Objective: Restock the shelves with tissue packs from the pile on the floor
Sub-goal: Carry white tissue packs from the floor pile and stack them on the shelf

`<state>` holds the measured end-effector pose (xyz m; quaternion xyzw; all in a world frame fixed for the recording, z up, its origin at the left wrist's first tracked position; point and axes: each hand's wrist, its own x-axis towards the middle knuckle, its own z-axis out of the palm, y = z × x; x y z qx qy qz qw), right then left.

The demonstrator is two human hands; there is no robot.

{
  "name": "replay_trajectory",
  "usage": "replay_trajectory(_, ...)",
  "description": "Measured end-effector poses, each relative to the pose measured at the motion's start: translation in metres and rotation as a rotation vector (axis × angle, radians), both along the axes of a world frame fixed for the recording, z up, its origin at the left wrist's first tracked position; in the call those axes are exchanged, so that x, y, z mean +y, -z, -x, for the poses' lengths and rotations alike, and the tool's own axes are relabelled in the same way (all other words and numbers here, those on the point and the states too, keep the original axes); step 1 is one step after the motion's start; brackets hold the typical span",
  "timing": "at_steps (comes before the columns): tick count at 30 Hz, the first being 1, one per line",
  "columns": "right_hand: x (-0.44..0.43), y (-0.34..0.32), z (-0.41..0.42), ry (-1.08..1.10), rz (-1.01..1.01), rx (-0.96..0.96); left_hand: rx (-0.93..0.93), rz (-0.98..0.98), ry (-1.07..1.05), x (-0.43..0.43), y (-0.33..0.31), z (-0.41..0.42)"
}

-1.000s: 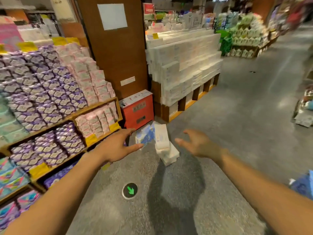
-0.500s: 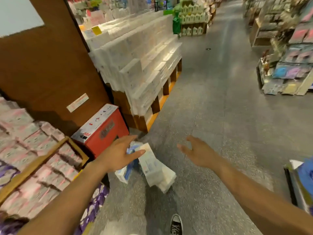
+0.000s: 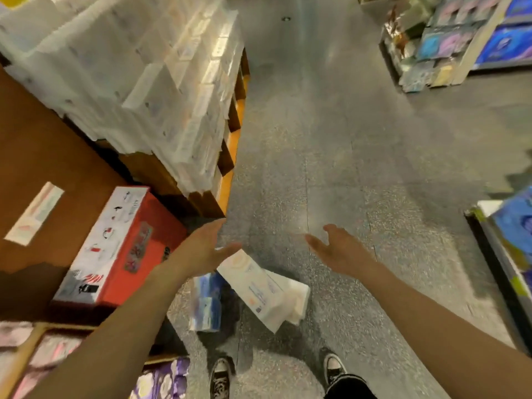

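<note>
Head view: we log our left hand point(image 3: 201, 249) and right hand point(image 3: 336, 251), fingers spread, empty, apart, above a white plastic-wrapped tissue pack point(image 3: 259, 289) on the grey speckled floor point(image 3: 331, 168); a blue plastic-wrapped tissue pack point(image 3: 205, 303) lies just left of it.

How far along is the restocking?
Done: the shelf at lower left holds pink packs. In hand: nothing; the left hand and right hand reach down, open. Left: the white pack and blue pack lie on the floor, unpicked.
</note>
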<state>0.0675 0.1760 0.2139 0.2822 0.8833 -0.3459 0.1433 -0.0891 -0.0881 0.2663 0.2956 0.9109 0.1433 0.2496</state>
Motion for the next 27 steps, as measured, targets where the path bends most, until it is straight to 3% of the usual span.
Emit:
replay_trajectory(8,-0.092,0.129,0.039,0.348,0.111,-0.094,-0.082,0.019,0.210,-0.033,0.140,0.126)
replay_trajectory(14,-0.125,0.293,0.068,0.389,0.089,-0.153,0.042,0.036,0.280,-0.046,0.304,0.187)
replay_trajectory(20,-0.136,0.452,0.082,0.460,0.101,-0.263,-0.003,0.039,0.268,-0.036,0.472,0.213)
replay_trajectory(27,-0.162,0.568,0.105,0.512,0.154,-0.336,0.044,0.037,0.239,-0.042,0.607,0.243)
